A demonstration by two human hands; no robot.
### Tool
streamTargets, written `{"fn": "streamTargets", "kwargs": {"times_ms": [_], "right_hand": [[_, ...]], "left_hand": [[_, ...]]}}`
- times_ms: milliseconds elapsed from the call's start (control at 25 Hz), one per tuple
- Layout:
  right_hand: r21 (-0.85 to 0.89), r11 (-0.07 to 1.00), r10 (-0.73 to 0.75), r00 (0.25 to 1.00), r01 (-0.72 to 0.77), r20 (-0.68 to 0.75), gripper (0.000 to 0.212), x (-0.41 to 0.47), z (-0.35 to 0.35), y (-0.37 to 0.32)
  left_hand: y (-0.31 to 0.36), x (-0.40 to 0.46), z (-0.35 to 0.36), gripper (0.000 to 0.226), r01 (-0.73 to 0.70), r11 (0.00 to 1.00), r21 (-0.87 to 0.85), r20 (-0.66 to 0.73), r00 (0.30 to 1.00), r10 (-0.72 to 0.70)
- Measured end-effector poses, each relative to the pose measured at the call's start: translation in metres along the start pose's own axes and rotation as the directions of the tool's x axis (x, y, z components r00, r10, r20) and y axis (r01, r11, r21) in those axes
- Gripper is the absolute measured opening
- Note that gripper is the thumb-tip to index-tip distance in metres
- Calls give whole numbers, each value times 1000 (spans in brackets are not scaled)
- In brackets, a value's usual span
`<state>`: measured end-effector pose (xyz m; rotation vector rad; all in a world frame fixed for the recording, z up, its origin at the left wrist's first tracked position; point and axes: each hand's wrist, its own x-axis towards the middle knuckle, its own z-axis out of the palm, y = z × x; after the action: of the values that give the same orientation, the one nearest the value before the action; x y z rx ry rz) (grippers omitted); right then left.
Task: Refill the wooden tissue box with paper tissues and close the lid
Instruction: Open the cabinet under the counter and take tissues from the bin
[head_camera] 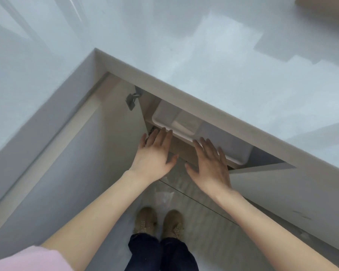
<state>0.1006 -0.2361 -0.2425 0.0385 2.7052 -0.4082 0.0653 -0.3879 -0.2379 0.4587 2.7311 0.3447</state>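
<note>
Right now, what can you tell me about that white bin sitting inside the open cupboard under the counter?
The white bin looks like smooth plastic, a long box with rounded corners and a rolled rim. It sits on a wooden shelf just under the countertop, which hides its far side. Its top is open and something pale lies inside, too blurred to name. The right hand spreads flat with fingertips at its near rim; the left hand reaches toward its left end. Whether either truly touches it is unclear.

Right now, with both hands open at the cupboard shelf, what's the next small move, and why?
Probably close both hands on the white bin and slide it out. The left hand and right hand are empty, spread at its front edge, and the countertop hides its contents. No tissue box is visible.
</note>
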Motion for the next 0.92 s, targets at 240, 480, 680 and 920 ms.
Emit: {"fn": "streamTargets", "kwargs": {"times_ms": [240,480,680,920], "right_hand": [[41,998,52,985,-45,-162,62,50,44,28],[351,923,220,965,-159,-140,56,102,59,50],[712,595,468,881,-373,71,48,157,59,60],[772,536,475,878,-342,59,35,189,60,61]], "left_hand": [[-15,48,45,67,-28,1000,0,-23,999,28],[-22,104,80,62,-29,986,-167,-123,992,8],[-16,161,85,55,164,973,-162,-1,986,-166],[-13,198,91,56,286,878,-384,78,958,-277]]}}
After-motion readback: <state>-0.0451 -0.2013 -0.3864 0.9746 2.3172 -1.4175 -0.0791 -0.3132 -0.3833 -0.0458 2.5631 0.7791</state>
